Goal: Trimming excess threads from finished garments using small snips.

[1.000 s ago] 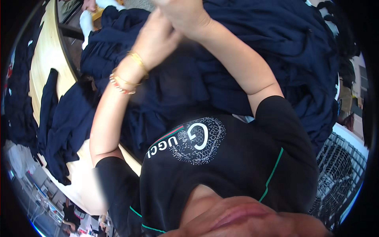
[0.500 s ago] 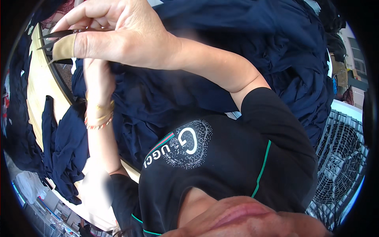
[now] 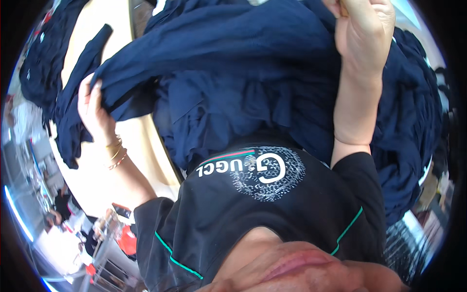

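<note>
My left hand (image 3: 97, 112), with bracelets at its wrist, pinches the end of a long piece of navy cloth (image 3: 219, 44). The cloth stretches across from it toward my right hand (image 3: 367, 24). At the top right edge, my right hand is closed with its fingers curled, partly cut off by the frame. What it grips is hidden, and the snips seen earlier do not show. Below the stretched piece, a heap of crumpled navy cloth (image 3: 214, 107) lies in front of my body. Another narrow navy piece (image 3: 97, 48) trails past my left hand.
A pale wooden table (image 3: 141, 141) runs along the left under the cloth. More dark cloth (image 3: 44, 63) is piled at the far left, and navy cloth (image 3: 408, 107) heaps up on the right. Beyond the table, at lower left, lies a red item (image 3: 127, 241).
My right hand, which held dark thread snips at the upper left, has swung over to the upper right. My left hand has moved left, and the navy cloth is now spread between both hands.
</note>
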Demonstrator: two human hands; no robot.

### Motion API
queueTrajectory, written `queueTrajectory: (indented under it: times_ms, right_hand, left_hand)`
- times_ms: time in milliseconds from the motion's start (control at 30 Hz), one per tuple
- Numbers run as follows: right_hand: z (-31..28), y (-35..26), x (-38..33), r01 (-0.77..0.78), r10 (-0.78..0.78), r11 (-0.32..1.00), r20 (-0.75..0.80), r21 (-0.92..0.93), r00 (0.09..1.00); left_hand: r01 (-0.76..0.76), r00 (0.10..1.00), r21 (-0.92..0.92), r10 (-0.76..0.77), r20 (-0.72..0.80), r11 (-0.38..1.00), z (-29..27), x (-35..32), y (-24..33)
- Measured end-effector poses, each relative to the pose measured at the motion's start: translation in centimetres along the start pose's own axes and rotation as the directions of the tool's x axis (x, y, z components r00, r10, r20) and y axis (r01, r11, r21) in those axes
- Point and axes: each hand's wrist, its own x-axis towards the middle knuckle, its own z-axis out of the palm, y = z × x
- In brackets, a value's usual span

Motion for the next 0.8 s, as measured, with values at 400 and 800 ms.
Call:
queueTrajectory:
  times_ms: [400, 800]
  right_hand:
    - [-1.8, 5.4, 1.6, -0.288, 0.285, 0.957, -0.088, -0.026, 0.955]
    - [-1.7, 6.3, 1.0, -0.304, 0.303, 0.953, -0.09, 0.004, 0.949]
  left_hand:
    - [-0.415, 0.91, 0.766, 0.248, 0.334, 0.491, 11.1, -0.9, -0.4]
    - [0.042, 0.649, 0.249, -0.216, 0.729, 0.968, 30.6, 1.8, 1.8]
